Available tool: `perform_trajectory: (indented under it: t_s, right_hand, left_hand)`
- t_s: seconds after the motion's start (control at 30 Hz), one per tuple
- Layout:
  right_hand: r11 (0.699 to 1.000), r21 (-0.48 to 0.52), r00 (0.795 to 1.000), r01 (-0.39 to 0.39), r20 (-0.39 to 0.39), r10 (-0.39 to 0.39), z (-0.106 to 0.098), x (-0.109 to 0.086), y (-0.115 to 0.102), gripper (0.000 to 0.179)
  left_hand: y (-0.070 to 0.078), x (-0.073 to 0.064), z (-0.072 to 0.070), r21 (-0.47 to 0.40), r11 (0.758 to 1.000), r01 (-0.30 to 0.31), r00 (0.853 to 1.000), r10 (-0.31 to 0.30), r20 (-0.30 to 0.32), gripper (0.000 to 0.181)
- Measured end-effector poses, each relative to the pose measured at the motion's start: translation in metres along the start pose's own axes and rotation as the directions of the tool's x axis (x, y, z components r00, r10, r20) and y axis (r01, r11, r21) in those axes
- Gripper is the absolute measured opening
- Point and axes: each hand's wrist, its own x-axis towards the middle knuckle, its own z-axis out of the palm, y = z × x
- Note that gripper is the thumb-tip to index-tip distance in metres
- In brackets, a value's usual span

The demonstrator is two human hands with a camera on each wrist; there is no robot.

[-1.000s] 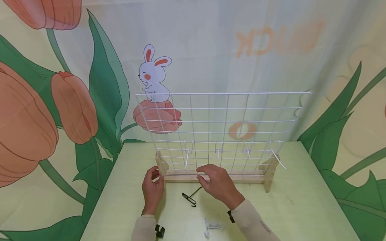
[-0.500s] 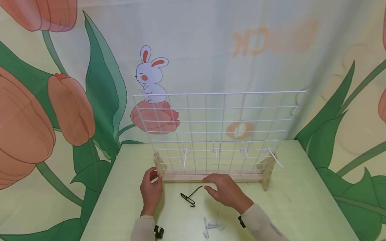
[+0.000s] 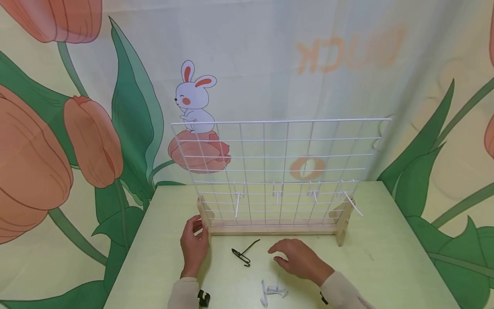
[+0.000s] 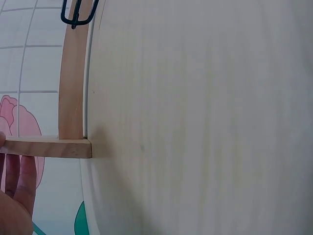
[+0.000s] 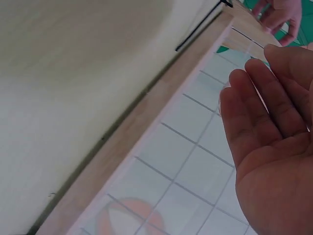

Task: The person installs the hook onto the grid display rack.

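A white wire grid rack (image 3: 285,156) stands upright in a wooden base (image 3: 270,230). My left hand (image 3: 194,246) grips the wooden end piece (image 4: 46,148) at the base's left, thumb on one side and fingers on the other in the left wrist view. My right hand (image 3: 302,259) hovers in front of the base, fingers loosely bent and holding nothing; its palm shows in the right wrist view. Between the hands, a black wire hook (image 3: 241,256) lies on the table. Several white hooks (image 3: 277,194) hang in a row on the grid's lower part.
White hooks (image 3: 273,290) lie together on the table near its front, below my right hand. The pale table (image 3: 386,257) reaches back to a printed curtain (image 3: 254,77) with a rabbit and tulips. A wooden end piece (image 3: 342,229) supports the rack's right side.
My right hand has drawn back from the base, moving right and toward the front, away from the black hook. The left hand stays on the wooden end piece.
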Motion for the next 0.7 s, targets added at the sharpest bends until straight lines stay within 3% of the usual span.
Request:
perform_trajectory:
  t_s: [0.2, 0.47, 0.7]
  right_hand:
    - [1.0, 0.001, 0.998, 0.008, 0.06, -0.008, 0.01, -0.009, 0.009, 0.02]
    - [1.0, 0.016, 0.996, 0.018, 0.082, -0.019, 0.023, -0.016, 0.018, 0.019]
    - [0.995, -0.009, 0.992, 0.095, 0.088, -0.094, 0.032, -0.02, 0.023, 0.02]
  left_hand:
    - [0.0, 0.0, 0.0, 0.007, 1.0, 0.009, 1.0, -0.009, -0.001, 0.042]
    - [0.001, -0.001, 0.0, 0.007, 0.999, 0.033, 0.999, -0.033, 0.003, 0.041]
    - [0.001, 0.0, -0.001, 0.001, 1.0, 0.013, 1.0, -0.013, 0.0, 0.041]
